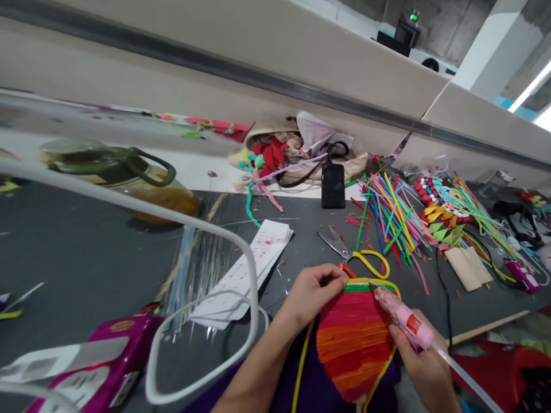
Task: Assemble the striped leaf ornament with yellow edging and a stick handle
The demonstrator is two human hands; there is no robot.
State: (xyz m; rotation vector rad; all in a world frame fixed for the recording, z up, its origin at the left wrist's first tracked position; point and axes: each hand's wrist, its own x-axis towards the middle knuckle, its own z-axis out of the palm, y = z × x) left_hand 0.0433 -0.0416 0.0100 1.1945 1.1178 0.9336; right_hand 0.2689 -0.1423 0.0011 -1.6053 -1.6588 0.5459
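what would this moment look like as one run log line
left hand: pinching top edge of striped woven piece | right hand: holding pink glue gun, nozzle at the top edge | scissors: lying on table behind

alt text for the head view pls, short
Left hand pinches the top edge of a red-orange striped craft piece while the right hand holds a pink glue gun to it. Scissors and coloured strips lie on the grey table.

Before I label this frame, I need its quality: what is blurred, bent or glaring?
Head view: sharp on the hands, left and right; the white cable and pink device up close are soft; the partition rail tilts steeply; the window glares at top right.
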